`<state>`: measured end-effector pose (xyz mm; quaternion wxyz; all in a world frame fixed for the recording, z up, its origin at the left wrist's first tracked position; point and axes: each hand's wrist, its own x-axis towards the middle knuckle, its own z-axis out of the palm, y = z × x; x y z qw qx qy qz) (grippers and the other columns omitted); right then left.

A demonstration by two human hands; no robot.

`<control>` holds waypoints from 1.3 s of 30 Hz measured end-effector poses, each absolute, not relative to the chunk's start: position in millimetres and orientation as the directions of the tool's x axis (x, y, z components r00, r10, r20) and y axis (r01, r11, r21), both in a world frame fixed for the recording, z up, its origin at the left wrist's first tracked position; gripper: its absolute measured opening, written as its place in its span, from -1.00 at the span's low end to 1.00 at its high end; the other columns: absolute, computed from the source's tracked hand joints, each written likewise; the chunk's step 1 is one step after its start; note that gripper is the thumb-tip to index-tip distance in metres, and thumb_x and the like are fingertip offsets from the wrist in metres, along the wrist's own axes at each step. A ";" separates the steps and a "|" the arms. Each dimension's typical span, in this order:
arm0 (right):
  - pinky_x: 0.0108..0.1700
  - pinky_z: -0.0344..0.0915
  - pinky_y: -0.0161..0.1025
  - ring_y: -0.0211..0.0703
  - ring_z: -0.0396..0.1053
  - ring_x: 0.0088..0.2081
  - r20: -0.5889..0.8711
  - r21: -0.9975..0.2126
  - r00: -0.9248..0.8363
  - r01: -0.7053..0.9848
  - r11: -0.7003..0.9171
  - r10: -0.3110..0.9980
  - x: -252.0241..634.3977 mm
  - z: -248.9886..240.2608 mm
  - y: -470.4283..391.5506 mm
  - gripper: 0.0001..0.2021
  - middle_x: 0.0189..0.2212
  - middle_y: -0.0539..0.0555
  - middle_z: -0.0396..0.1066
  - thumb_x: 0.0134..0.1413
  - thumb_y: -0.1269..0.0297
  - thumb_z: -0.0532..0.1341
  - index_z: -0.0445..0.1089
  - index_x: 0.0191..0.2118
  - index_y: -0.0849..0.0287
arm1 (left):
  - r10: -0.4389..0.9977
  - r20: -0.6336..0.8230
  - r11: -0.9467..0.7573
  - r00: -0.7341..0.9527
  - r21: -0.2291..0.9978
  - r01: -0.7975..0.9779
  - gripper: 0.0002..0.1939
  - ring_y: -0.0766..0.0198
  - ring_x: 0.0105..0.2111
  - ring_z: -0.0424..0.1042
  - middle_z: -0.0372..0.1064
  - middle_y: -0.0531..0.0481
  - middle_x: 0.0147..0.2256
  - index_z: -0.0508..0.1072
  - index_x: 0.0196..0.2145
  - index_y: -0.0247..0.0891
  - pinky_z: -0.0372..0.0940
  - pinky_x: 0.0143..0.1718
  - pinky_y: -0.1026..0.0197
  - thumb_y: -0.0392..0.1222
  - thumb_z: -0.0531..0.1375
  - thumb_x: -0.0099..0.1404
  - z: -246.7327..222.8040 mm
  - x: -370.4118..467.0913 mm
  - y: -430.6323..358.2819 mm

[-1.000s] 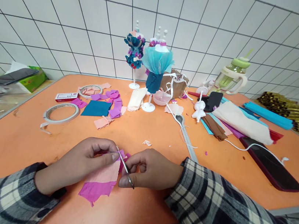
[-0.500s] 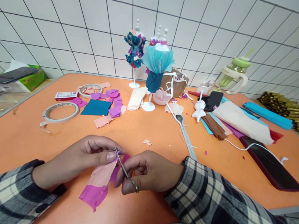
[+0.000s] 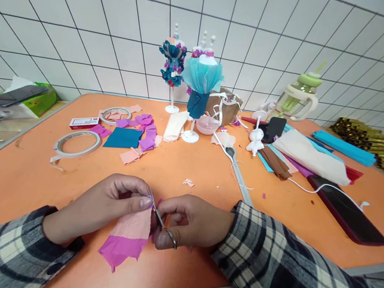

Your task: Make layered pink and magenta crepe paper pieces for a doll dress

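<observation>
Between finger and thumb, my left hand (image 3: pixel 115 202) pinches the top of a pink and magenta piece of crepe paper (image 3: pixel 129 233), which hangs down over the table. My right hand (image 3: pixel 188 222) is closed on small metal scissors (image 3: pixel 161 221), thumb at the handle loop. The blades lie at the paper's upper edge, right beside my left fingertips. A bit of magenta shows behind the scissors, mostly covered by my right fingers. Past my hands, a pale paper scrap (image 3: pixel 189 182) lies on the orange table (image 3: pixel 160 168).
Small dress stands, one in a turquoise paper dress (image 3: pixel 202 83), rise at the back. Tape rolls (image 3: pixel 77 143), a blue paper square (image 3: pixel 123 137) and purple scraps (image 3: pixel 148 133) lie left. Right are a phone (image 3: pixel 347 211), folded papers (image 3: pixel 311 156) and a bottle (image 3: pixel 296 99).
The hanging paper has swung and spread wider, its lower magenta end turning more toward me. The scissors have shifted slightly at its top edge, and less magenta shows behind them.
</observation>
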<state>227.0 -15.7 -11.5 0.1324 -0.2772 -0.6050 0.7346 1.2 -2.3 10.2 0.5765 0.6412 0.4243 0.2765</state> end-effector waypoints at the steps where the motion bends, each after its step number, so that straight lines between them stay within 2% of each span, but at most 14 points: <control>1: -0.58 0.17 -0.50 -0.42 0.19 -0.57 -0.274 -0.955 -0.807 0.164 -0.248 0.523 227.0 -11.5 -16.1 -0.50 -0.56 -0.16 0.25 -0.14 -0.06 0.48 0.45 -0.18 0.20 | 0.867 -0.131 0.017 0.480 0.972 0.235 -0.87 0.40 -0.58 0.33 0.46 0.08 -0.59 0.59 -0.56 -0.23 0.27 -0.52 0.43 -0.20 0.40 0.09 10.7 1.6 -2.2; 4: -0.53 0.35 -0.44 -0.37 0.29 -0.51 -0.306 -0.944 -0.806 0.186 -0.274 0.506 226.7 -11.1 -17.0 -0.46 -0.49 -0.11 0.29 -0.17 -0.12 0.48 0.40 -0.20 0.19 | 0.872 -0.113 -0.018 0.477 0.965 0.261 -0.85 0.39 -0.58 0.32 0.43 0.08 -0.60 0.58 -0.58 -0.23 0.27 -0.52 0.41 -0.18 0.39 0.09 12.3 3.1 -1.9; 7: -0.48 0.41 -0.41 -0.34 0.32 -0.45 -0.284 -0.947 -0.816 0.157 -0.279 0.504 226.0 -9.5 -17.6 -0.45 -0.45 -0.08 0.29 -0.17 -0.14 0.47 0.38 -0.21 0.20 | 0.867 -0.103 -0.045 0.488 0.958 0.282 -0.84 0.37 -0.59 0.32 0.43 0.06 -0.61 0.58 -0.59 -0.23 0.27 -0.53 0.39 -0.17 0.38 0.10 13.5 4.4 -1.9; 13: -0.45 0.42 -0.39 -0.36 0.32 -0.47 -0.252 -0.944 -0.818 0.090 -0.318 0.517 222.0 -9.6 -18.5 -0.48 -0.45 -0.08 0.33 -0.21 -0.06 0.51 0.37 -0.28 0.21 | 0.869 -0.080 -0.067 0.489 0.959 0.276 -0.82 0.34 -0.58 0.33 0.44 0.04 -0.61 0.59 -0.59 -0.21 0.27 -0.53 0.36 -0.15 0.36 0.12 13.3 4.0 -1.0; 17: -0.39 0.43 -0.38 -0.34 0.33 -0.40 -0.237 -0.940 -0.812 0.053 -0.337 0.534 219.9 -8.4 -19.4 -0.46 -0.40 -0.06 0.35 -0.30 -0.03 0.54 0.38 -0.28 0.21 | 0.865 -0.089 -0.057 0.495 0.960 0.273 -0.84 0.34 -0.59 0.33 0.45 0.05 -0.61 0.60 -0.59 -0.20 0.26 -0.53 0.37 -0.18 0.37 0.12 12.6 3.8 -1.1; 22: -0.37 0.39 -0.36 -0.37 0.35 -0.46 -0.265 -0.925 -0.811 0.062 -0.374 0.522 219.1 -7.9 -20.5 -0.45 -0.44 -0.08 0.36 -0.30 -0.06 0.54 0.36 -0.31 0.22 | 0.870 -0.065 -0.072 0.490 0.964 0.256 -0.85 0.37 -0.59 0.33 0.46 0.07 -0.60 0.60 -0.57 -0.18 0.24 -0.54 0.39 -0.20 0.36 0.13 11.0 2.8 -1.6; 27: -0.34 0.39 -0.34 -0.35 0.36 -0.43 -0.261 -0.930 -0.797 0.057 -0.364 0.544 219.1 -9.2 -20.6 -0.43 -0.42 -0.07 0.38 -0.31 -0.06 0.54 0.38 -0.28 0.23 | 0.864 -0.073 -0.071 0.497 0.962 0.265 -0.87 0.36 -0.58 0.35 0.48 0.05 -0.58 0.61 -0.56 -0.19 0.26 -0.53 0.39 -0.20 0.36 0.13 11.0 4.2 -1.5; 32: -0.37 0.36 -0.35 -0.33 0.37 -0.46 -0.293 -0.916 -0.809 0.084 -0.393 0.509 218.7 -7.6 -19.2 -0.40 -0.52 -0.08 0.37 -0.35 -0.12 0.53 0.36 -0.32 0.23 | 0.860 -0.066 -0.089 0.506 0.957 0.276 -0.82 0.35 -0.58 0.35 0.46 0.05 -0.59 0.60 -0.57 -0.19 0.26 -0.53 0.38 -0.18 0.34 0.17 13.0 5.5 -1.2; 35: -0.34 0.37 -0.33 -0.33 0.39 -0.44 -0.306 -0.917 -0.799 0.101 -0.385 0.518 218.7 -8.4 -18.4 -0.38 -0.48 -0.06 0.40 -0.36 -0.14 0.53 0.36 -0.30 0.24 | 0.859 -0.066 -0.101 0.507 0.950 0.295 -0.83 0.34 -0.57 0.36 0.48 0.04 -0.58 0.61 -0.55 -0.20 0.28 -0.52 0.37 -0.17 0.34 0.17 13.5 5.1 -2.2; 39: -0.37 0.38 -0.35 -0.33 0.41 -0.46 -0.302 -0.917 -0.803 0.099 -0.385 0.513 217.8 -13.6 -17.8 -0.37 -0.49 -0.05 0.40 -0.30 -0.21 0.48 0.39 -0.28 0.24 | 0.841 -0.067 -0.127 0.536 0.940 0.317 -0.79 0.31 -0.56 0.37 0.49 0.01 -0.58 0.61 -0.56 -0.21 0.28 -0.51 0.35 -0.13 0.33 0.19 15.2 5.1 -3.0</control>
